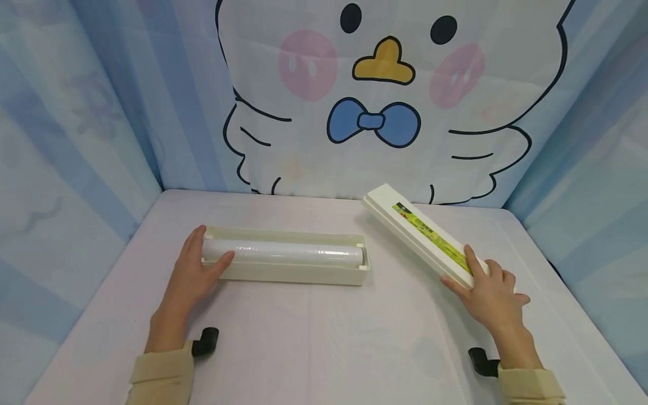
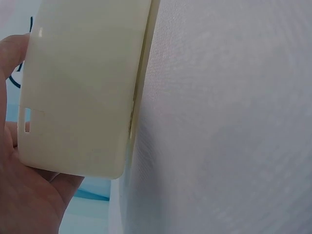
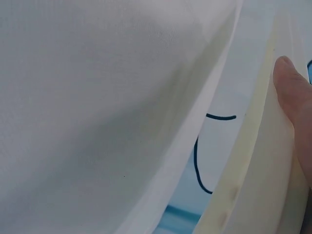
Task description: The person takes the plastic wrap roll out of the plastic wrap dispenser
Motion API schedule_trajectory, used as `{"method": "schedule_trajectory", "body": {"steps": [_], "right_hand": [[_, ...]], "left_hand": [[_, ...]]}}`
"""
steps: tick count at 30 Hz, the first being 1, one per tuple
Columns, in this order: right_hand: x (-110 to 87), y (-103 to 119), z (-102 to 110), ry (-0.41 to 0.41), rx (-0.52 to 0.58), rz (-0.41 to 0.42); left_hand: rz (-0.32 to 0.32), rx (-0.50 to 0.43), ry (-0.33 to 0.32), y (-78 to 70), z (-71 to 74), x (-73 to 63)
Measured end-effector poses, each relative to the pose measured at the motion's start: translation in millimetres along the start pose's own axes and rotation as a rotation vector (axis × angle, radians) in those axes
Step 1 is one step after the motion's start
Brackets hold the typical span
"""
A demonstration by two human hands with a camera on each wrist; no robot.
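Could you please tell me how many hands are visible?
2: the left hand holds the left end of the open box; the right hand holds the labelled lid by its near end.

A cartoon-bird curtain hangs behind a white-covered table.

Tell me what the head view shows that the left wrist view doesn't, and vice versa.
Only the head view shows the right hand holding the lid with its green label, and the white roll. Only the left wrist view shows the small rectangular slot in the box. Both show the left hand holding the box and the white cloth.
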State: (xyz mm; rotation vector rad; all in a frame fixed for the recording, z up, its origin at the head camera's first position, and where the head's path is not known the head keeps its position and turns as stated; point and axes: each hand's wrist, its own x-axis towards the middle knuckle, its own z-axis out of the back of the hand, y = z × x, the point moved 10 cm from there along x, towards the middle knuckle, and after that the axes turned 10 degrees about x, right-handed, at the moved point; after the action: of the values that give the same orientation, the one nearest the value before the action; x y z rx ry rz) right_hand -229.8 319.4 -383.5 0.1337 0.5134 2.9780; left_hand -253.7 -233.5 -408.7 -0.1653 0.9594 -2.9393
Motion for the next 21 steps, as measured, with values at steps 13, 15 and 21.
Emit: {"method": "schedule_trajectory", "body": {"steps": [13,15,21], "right_hand": [[-0.7,-10.1,-3.7,0.019,0.007,-0.055],[-0.9,-11.9,-4.0,0.025,0.01,-0.063],[-2.5,-17.0,-5.6,0.034,0.024,-0.08]], "left_hand": [[0.013,-0.002,0.01,4.1,0.6,-0.4],[0.014,-0.003,0.015,3.8,0.5,-0.5],[0.02,-0.011,0.034,4.6,-2.3,0.1]]}}
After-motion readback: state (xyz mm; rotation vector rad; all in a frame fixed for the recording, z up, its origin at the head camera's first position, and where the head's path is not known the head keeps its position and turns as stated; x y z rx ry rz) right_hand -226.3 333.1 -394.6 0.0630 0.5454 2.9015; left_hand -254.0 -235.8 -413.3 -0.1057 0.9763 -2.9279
